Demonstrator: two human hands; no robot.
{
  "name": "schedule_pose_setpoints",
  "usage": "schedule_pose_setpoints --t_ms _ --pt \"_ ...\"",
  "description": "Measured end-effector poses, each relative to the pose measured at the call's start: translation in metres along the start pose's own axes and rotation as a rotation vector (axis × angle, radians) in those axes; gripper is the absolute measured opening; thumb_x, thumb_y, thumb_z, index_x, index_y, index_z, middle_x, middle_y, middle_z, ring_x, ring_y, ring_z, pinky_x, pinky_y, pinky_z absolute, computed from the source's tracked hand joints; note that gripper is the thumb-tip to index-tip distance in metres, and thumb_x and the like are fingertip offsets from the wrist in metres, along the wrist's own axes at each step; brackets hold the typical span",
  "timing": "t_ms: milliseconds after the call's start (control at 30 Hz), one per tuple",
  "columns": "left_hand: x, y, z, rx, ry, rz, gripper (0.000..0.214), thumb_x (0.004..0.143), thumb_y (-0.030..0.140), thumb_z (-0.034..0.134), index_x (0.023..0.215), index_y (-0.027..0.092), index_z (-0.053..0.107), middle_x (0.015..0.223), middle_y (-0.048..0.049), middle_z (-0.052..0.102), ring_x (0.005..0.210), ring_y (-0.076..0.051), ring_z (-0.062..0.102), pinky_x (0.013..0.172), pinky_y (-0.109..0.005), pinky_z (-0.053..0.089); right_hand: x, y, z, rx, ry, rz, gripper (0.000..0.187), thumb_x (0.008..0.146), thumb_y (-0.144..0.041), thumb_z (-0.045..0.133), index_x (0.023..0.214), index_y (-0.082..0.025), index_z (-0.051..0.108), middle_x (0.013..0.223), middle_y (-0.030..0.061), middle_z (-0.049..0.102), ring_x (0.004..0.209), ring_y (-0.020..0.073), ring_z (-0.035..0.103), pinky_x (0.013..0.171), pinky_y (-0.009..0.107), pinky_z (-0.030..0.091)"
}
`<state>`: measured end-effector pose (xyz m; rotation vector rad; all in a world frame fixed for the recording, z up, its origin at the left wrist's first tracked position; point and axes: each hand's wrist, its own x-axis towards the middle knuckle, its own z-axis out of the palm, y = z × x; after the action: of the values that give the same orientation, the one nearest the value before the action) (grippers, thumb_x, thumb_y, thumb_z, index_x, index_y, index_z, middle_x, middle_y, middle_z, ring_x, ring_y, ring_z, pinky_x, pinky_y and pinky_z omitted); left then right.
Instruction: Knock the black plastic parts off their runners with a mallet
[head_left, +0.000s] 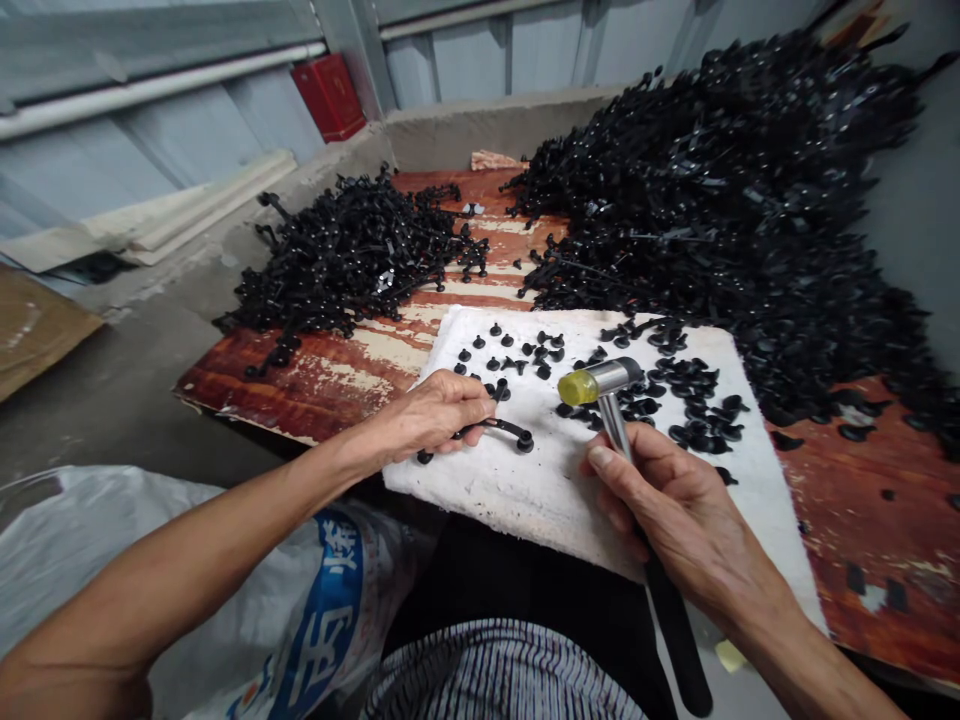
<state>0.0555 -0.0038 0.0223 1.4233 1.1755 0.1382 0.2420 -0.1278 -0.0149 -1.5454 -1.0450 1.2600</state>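
My left hand (439, 412) is closed on a black plastic strip of joined parts (504, 430), pressing it down on a white foam pad (525, 480). My right hand (667, 510) grips the shaft of a small hammer (600, 382) with a metal head and a yellow tip. The hammer head hovers just right of the strip's round end. Several small black plastic caps (525, 352) lie loose on the pad above my hands, and a denser cluster of caps (690, 400) sits at the pad's right.
The pad lies on a worn red wooden board (315, 375). A heap of black plastic strips (352, 255) sits at the back left, a far larger heap (757, 190) at the back right. A white printed sack (315, 620) is by my left forearm. A red box (328, 95) stands by the wall.
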Motion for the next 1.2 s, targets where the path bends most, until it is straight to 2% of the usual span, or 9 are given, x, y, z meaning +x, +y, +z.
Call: schedule_pose_setpoints --t_ms 100,200,300,400,533,667,1033,1133,1200 --pt "0.001 0.0 -0.003 0.034 -0.004 -0.002 0.025 0.091 0.017 0.049 0.066 0.015 0.051 0.048 0.0055 0.049 0.03 -0.002 0.034 0.032 -0.014 0.018 0.002 -0.005 0.0 -0.155 0.021 -0.136 0.033 0.091 -0.05 0.048 0.093 -0.019 0.059 0.057 -0.0031 0.048 0.045 0.0112 0.043 0.041 0.022 0.037" --pt "0.003 -0.001 -0.005 0.076 -0.006 0.017 0.028 0.09 0.019 0.05 0.063 0.016 0.05 0.048 0.0053 0.049 0.03 -0.002 0.034 0.031 -0.015 0.017 0.01 -0.014 0.002 -0.373 0.097 -0.402 0.034 0.092 -0.033 0.046 0.118 -0.016 0.059 0.079 0.0058 0.064 0.067 0.0179 0.062 0.064 0.031 0.053" --pt "0.005 -0.004 -0.007 0.097 -0.016 0.023 0.029 0.09 0.02 0.049 0.062 0.017 0.048 0.048 0.0049 0.049 0.029 -0.003 0.033 0.031 -0.016 0.016 0.02 -0.02 0.007 -0.556 0.162 -0.694 0.045 0.092 -0.018 0.04 0.136 -0.018 0.052 0.109 0.0117 0.068 0.09 0.0198 0.066 0.084 0.036 0.053" --pt "0.008 -0.008 -0.009 0.129 -0.034 0.065 0.029 0.09 0.024 0.049 0.062 0.017 0.049 0.048 0.0046 0.047 0.029 -0.003 0.032 0.031 -0.017 0.017 0.027 -0.022 0.01 -0.774 0.212 -0.851 0.052 0.091 -0.01 0.035 0.141 -0.015 0.05 0.097 0.0107 0.066 0.074 0.0167 0.063 0.067 0.03 0.054" --pt "0.011 -0.012 -0.013 0.151 -0.05 0.081 0.031 0.088 0.029 0.053 0.06 0.017 0.049 0.048 0.0044 0.047 0.03 -0.003 0.033 0.031 -0.017 0.018 0.027 -0.026 0.008 -1.068 0.183 -0.864 0.053 0.087 -0.007 0.035 0.135 -0.009 0.056 0.075 0.0051 0.057 0.048 0.013 0.049 0.041 0.025 0.04" --pt "0.01 -0.01 -0.013 0.106 -0.079 0.066 0.032 0.086 0.03 0.055 0.058 0.017 0.049 0.045 0.0052 0.045 0.029 -0.003 0.032 0.031 -0.017 0.019 0.019 -0.036 0.007 -0.955 0.269 -0.903 0.053 0.09 -0.007 0.037 0.142 -0.012 0.048 0.083 0.0069 0.059 0.057 0.0126 0.053 0.049 0.023 0.044" --pt "0.006 -0.006 -0.012 0.152 -0.084 0.056 0.033 0.086 0.024 0.049 0.054 0.017 0.049 0.036 0.0057 0.04 0.028 -0.004 0.03 0.03 -0.016 0.019 0.025 -0.026 0.008 -1.055 0.249 -0.86 0.057 0.09 -0.008 0.033 0.144 -0.021 0.046 0.08 0.0035 0.056 0.051 0.011 0.046 0.046 0.023 0.04" --pt "0.009 -0.01 -0.013 0.117 -0.109 0.082 0.035 0.087 0.027 0.05 0.054 0.016 0.049 0.037 0.0053 0.041 0.028 -0.004 0.031 0.03 -0.016 0.019 0.025 -0.028 0.009 -1.125 0.164 -0.848 0.055 0.087 -0.006 0.033 0.137 -0.016 0.054 0.077 0.0035 0.056 0.047 0.0105 0.044 0.042 0.023 0.035" --pt "0.011 -0.012 -0.013 0.071 -0.117 0.062 0.034 0.087 0.025 0.05 0.055 0.017 0.049 0.039 0.0051 0.042 0.028 -0.004 0.032 0.029 -0.016 0.021 0.026 -0.03 0.008 -1.048 0.235 -0.851 0.055 0.089 -0.008 0.034 0.141 -0.014 0.05 0.081 0.0055 0.058 0.053 0.0117 0.049 0.047 0.023 0.041"
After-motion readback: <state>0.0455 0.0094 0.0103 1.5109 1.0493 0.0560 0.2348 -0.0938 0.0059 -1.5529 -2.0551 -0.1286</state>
